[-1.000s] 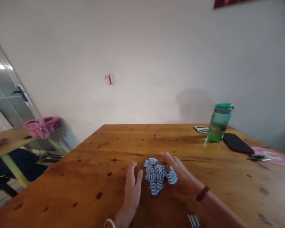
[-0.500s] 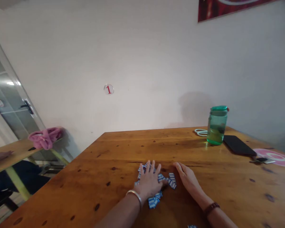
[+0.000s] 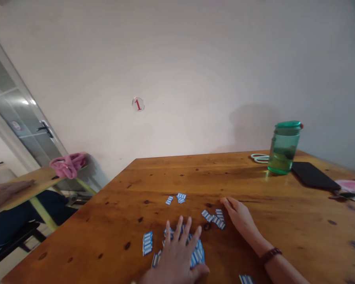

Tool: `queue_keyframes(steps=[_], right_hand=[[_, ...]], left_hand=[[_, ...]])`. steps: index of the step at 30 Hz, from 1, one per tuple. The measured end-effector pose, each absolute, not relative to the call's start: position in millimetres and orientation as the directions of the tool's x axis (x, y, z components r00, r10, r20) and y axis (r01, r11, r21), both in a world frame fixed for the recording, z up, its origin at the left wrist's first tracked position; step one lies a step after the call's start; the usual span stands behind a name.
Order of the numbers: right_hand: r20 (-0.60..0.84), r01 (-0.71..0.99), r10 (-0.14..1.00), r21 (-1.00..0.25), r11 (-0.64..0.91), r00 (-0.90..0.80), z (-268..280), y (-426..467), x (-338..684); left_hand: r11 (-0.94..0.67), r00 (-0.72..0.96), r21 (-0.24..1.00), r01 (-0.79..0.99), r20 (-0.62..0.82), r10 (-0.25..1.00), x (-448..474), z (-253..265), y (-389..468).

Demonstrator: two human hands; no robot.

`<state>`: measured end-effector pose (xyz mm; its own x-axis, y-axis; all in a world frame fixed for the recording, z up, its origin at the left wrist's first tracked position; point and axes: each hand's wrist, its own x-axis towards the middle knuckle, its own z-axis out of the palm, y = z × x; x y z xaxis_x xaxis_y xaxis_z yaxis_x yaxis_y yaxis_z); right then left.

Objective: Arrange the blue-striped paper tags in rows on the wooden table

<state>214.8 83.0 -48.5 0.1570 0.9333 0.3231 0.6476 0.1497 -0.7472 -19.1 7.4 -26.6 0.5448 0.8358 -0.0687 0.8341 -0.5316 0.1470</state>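
Small flat pieces with blue and white stripes, like little cards, lie in a loose pile (image 3: 197, 254) on the wooden table. My left hand (image 3: 177, 254) is spread palm down over this pile and covers much of it. Further right, my right hand (image 3: 241, 217) rests on its side on the tabletop, fingers stretched and close together, holding nothing visible. Just left of its fingertips is a small group of striped pieces (image 3: 218, 221). More striped pieces (image 3: 181, 197) lie beyond my left hand, and an overlapping row (image 3: 147, 243) lies to its left.
A green bottle (image 3: 284, 148) stands at the back right, beside a white cable (image 3: 258, 158) and a black flat device (image 3: 315, 176). More striped pieces (image 3: 246, 279) lie at the near edge of view. Left, another person's arm (image 3: 10, 189) rests on a second table with a pink cloth (image 3: 68, 165).
My left hand has drawn nearer to me, dragging the pile, and striped pieces are now spread out at several spots. My right hand stays in about the same place. The view has shifted slightly.
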Motion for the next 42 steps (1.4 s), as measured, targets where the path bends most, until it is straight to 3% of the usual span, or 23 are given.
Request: queue_keyframes(steps=[4, 6, 12, 16, 19, 22, 25, 28, 31, 35, 42], right_hand=[[0.319, 0.664, 0.936, -0.734, 0.145, 0.147, -49.0, 83.2, 216.0], [0.319, 0.674, 0.935, -0.726, 0.138, 0.152, -48.7, 84.2, 216.2], [0.333, 0.701, 0.933, -0.698, 0.147, 0.135, -46.7, 84.9, 216.5], [0.335, 0.710, 0.935, -0.686, 0.156, 0.118, -50.0, 85.7, 217.7], [0.333, 0.715, 0.937, -0.681, 0.159, 0.108, -54.6, 87.7, 218.4], [0.333, 0.720, 0.938, -0.675, 0.163, 0.100, -57.5, 89.4, 218.2], [0.340, 0.722, 0.937, -0.669, 0.177, 0.085, -57.1, 89.5, 217.1], [0.352, 0.725, 0.932, -0.664, 0.185, 0.084, -55.0, 87.9, 215.8], [0.360, 0.727, 0.929, -0.661, 0.186, 0.090, -53.1, 85.9, 214.8], [0.348, 0.727, 0.933, -0.663, 0.177, 0.091, -51.3, 84.8, 214.5], [0.304, 0.711, 0.948, -0.688, 0.149, 0.095, -47.8, 85.1, 216.1]], left_hand=[[-0.249, 0.250, 0.087, 0.965, 0.000, 0.968, -21.5, -13.2, 51.9], [-0.222, 0.216, 0.083, 0.971, 0.074, 0.973, -26.5, -9.3, 77.2], [-0.308, 0.314, 0.145, 0.940, -0.023, 0.949, -9.8, -13.9, 98.4], [-0.568, 0.584, 0.184, 0.802, -0.049, 0.810, -3.4, -15.4, 54.8], [-0.614, 0.631, 0.172, 0.771, -0.072, 0.772, -25.8, -11.9, 20.0], [-0.525, 0.535, 0.107, 0.844, -0.101, 0.839, -63.5, -11.9, 8.1], [-0.306, 0.307, 0.026, 0.952, -0.073, 0.949, -92.7, -17.3, 19.6], [-0.231, 0.232, 0.028, 0.973, -0.036, 0.972, -95.0, -21.3, 33.9], [-0.338, 0.341, 0.063, 0.939, -0.051, 0.939, -74.6, -18.8, 31.3], [-0.586, 0.606, 0.162, 0.794, -0.134, 0.784, -45.4, -9.0, 8.5], [-0.689, 0.718, 0.256, 0.678, -0.035, 0.695, 15.0, 4.7, 23.4]])
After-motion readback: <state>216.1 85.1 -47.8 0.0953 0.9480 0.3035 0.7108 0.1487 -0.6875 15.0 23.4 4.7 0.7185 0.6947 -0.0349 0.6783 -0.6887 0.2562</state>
